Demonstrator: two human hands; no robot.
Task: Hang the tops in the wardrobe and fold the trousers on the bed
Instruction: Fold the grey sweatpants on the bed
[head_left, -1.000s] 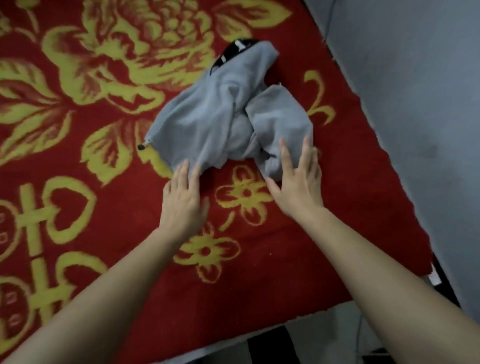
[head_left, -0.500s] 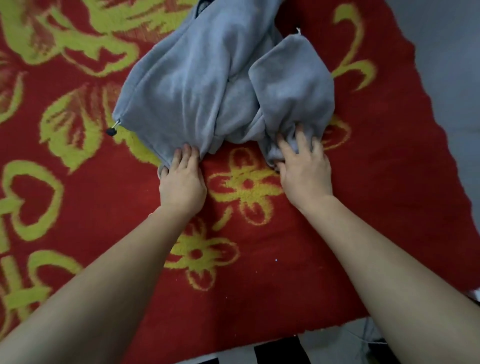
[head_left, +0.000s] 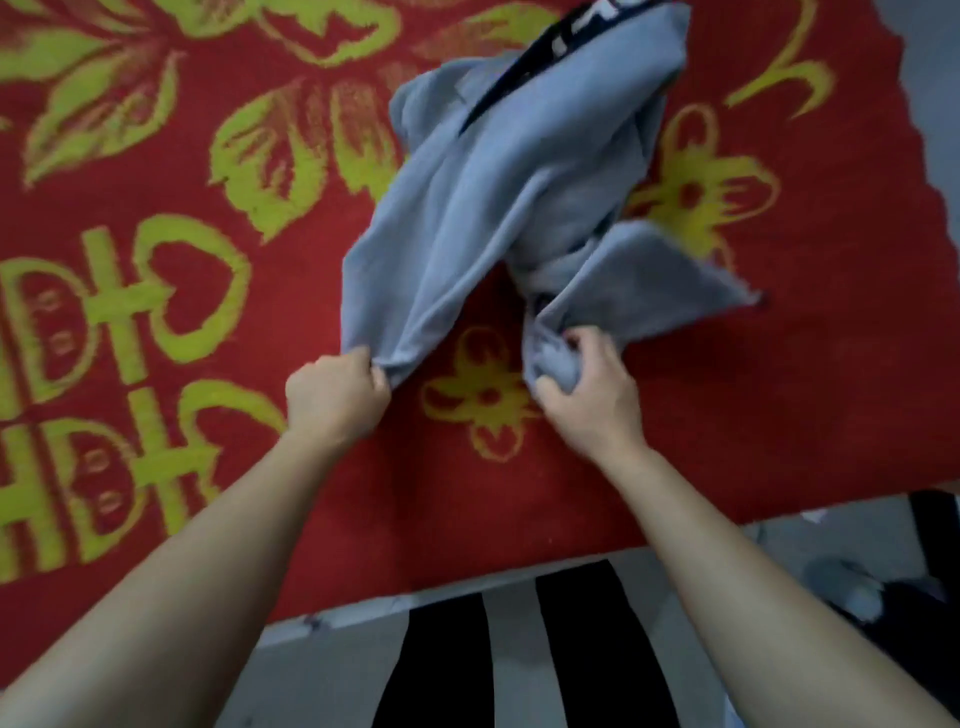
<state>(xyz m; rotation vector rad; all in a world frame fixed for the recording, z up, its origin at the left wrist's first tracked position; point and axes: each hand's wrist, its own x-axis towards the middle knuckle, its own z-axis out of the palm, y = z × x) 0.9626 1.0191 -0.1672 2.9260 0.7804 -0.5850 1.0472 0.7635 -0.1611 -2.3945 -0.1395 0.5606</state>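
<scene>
A crumpled grey garment (head_left: 519, 197) with a black waistband at its far end lies on the bed's red blanket (head_left: 156, 332) patterned with yellow-green flowers. My left hand (head_left: 335, 397) grips its near left corner in a fist. My right hand (head_left: 584, 384) grips a bunched fold of the near right part. The cloth stretches up from both hands and is partly lifted off the blanket. The picture is blurred by motion.
The bed's near edge (head_left: 519, 566) runs across below my forearms. Under it shows a grey floor and black-and-white striped clothing (head_left: 519, 654). A dark object (head_left: 893, 592) lies on the floor at the right. A grey wall (head_left: 935, 78) borders the bed at the right.
Both hands went from lying flat at the garment's near edge to gripping it. The cloth has been pulled toward me and raised, and the view has shifted down toward the bed's edge.
</scene>
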